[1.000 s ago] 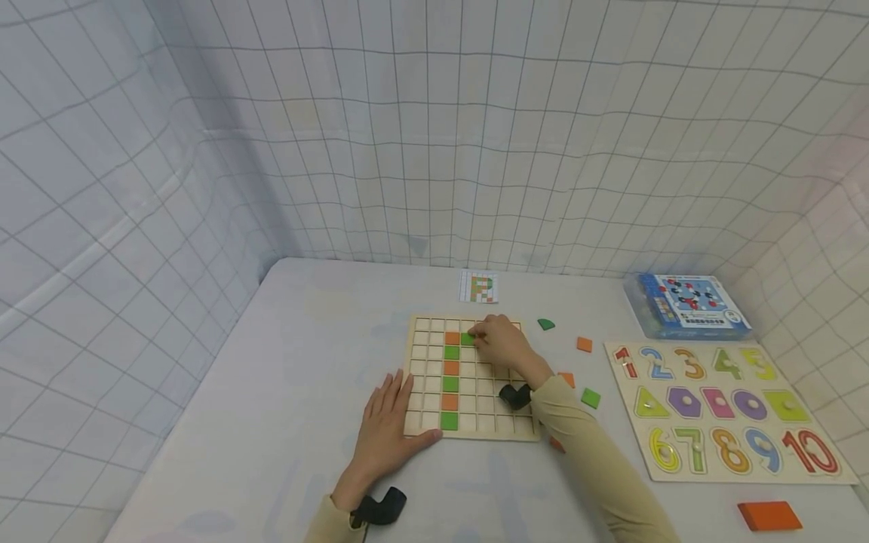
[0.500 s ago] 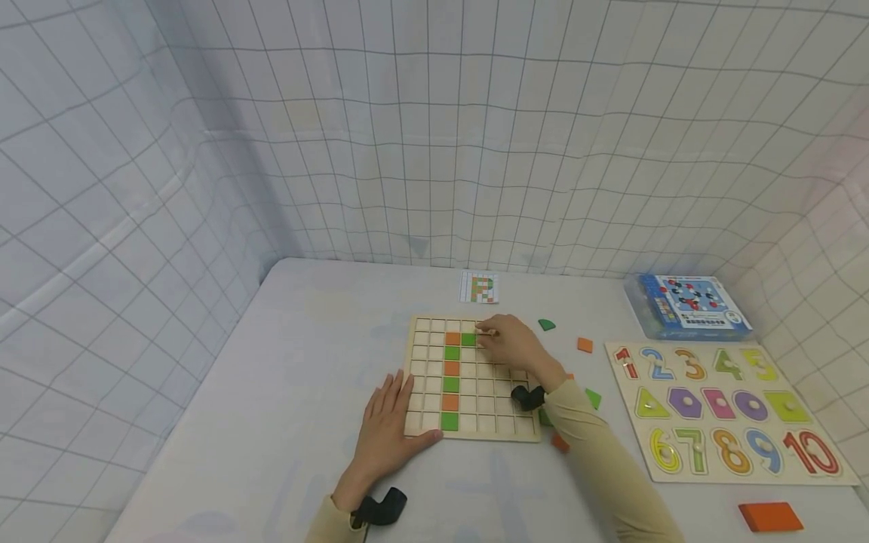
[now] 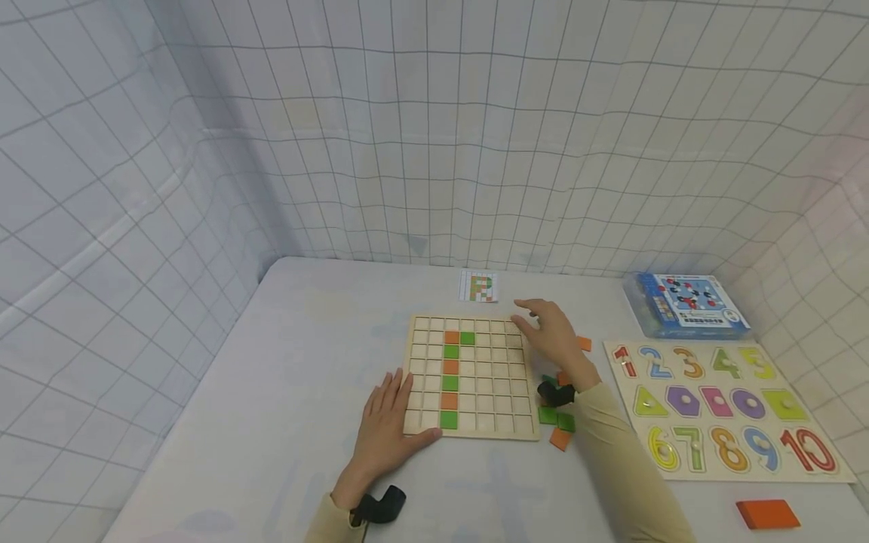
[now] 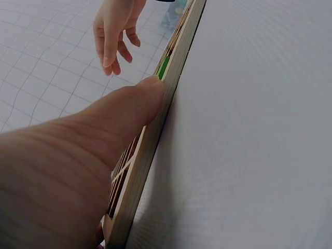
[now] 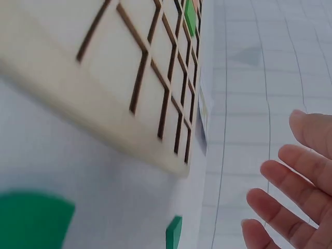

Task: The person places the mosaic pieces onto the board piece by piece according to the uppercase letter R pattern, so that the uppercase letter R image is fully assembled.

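Note:
A wooden grid board [image 3: 497, 383] lies on the table, with a column of alternating orange and green square tiles. Right of the column's top orange tile [image 3: 452, 338] sits a green tile [image 3: 467, 338]. My left hand [image 3: 385, 424] rests flat at the board's near left corner, fingers along the left side. In the left wrist view, its thumb [image 4: 136, 98] lies on the front rim. My right hand [image 3: 553, 335] is over the board's far right corner, fingers relaxed and apart. Nothing is between those fingers [image 5: 288, 179] in the right wrist view.
Loose green tiles [image 3: 548, 415] and orange tiles [image 3: 560, 439] lie right of the board, some under the right wrist. A pattern card [image 3: 479, 287] is behind it. Farther right are a number puzzle [image 3: 692, 445], a blue box [image 3: 695, 305] and an orange block [image 3: 769, 514].
My right hand has let go of the green tile beside the top orange one and moved right, its fingers spreading. The left hand has stayed in place.

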Motion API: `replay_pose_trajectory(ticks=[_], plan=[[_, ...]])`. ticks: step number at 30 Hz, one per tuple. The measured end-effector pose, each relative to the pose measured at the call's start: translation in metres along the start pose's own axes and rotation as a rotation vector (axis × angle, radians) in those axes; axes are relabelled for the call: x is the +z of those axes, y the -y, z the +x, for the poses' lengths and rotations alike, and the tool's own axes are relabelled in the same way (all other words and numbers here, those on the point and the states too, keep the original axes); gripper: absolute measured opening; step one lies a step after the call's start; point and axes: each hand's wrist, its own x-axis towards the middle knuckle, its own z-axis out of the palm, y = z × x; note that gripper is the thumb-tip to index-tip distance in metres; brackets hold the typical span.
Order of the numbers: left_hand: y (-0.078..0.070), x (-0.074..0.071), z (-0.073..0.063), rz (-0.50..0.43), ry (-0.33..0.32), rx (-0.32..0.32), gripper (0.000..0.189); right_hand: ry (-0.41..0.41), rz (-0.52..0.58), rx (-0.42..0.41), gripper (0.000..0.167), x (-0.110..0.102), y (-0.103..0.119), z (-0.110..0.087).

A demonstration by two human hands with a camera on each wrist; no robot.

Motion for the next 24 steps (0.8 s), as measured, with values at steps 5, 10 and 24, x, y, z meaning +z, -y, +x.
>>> replay_pose_trajectory(ticks=[5, 10, 24], plan=[[-0.001, 0.000, 0.000, -0.005, -0.013, 0.008, 0.100, -0.123, -0.026, 0.032, 0.041, -0.011, -0.017, -0.005], [0.000, 0.000, 0.000, 0.002, -0.022, 0.015, 0.099, -0.158, -0.057, 0.124, 0.047, -0.023, -0.031, -0.014], [0.000, 0.000, 0.001, -0.006, -0.015, 0.011, 0.098, -0.064, -0.166, 0.382, 0.063, -0.044, -0.053, -0.039]])
